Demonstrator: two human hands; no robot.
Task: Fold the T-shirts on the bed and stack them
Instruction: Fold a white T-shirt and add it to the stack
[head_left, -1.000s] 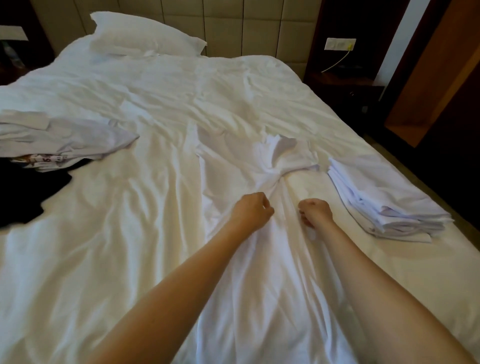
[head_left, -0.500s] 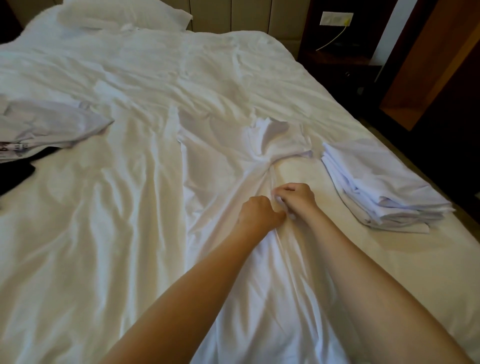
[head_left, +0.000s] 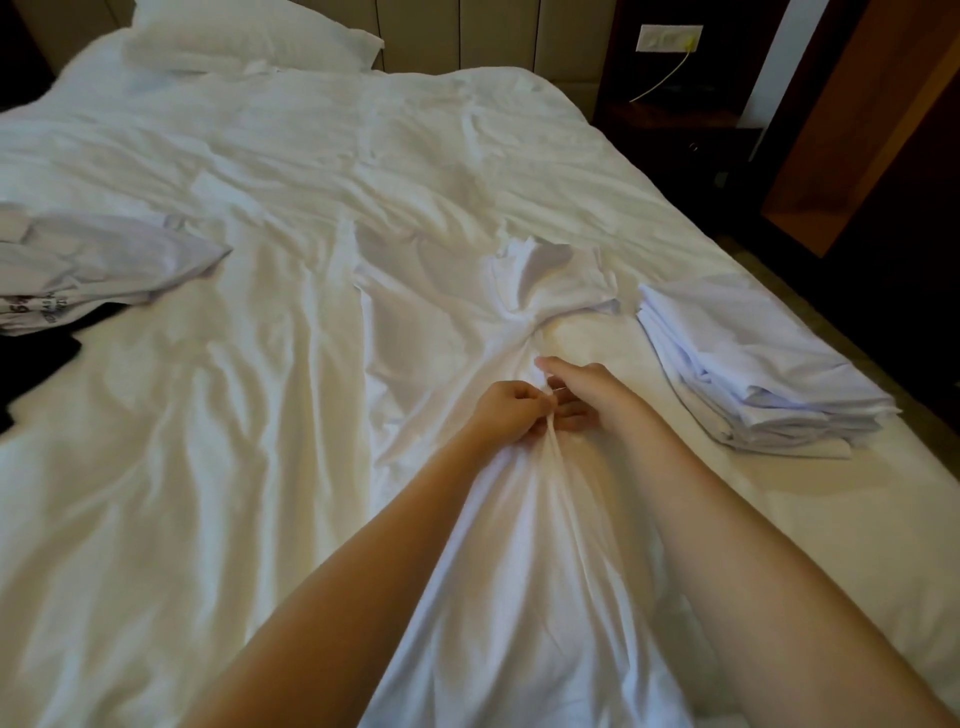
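Head view: left of the folded stack (head_left: 753, 374), the white T-shirt (head_left: 441, 322) lies spread on the bed (head_left: 156, 467); left hand (head_left: 506, 415) pinches its bunched ridge, right hand (head_left: 589, 392) touches it, grip unclear.

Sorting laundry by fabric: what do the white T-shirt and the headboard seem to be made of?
White T-shirt: thin soft knit, likely cotton or a blend, matte; it gathers into fine creases at the left hand. Headboard: padded panels, perhaps faux leather or fabric, smooth beige, divided by seams.
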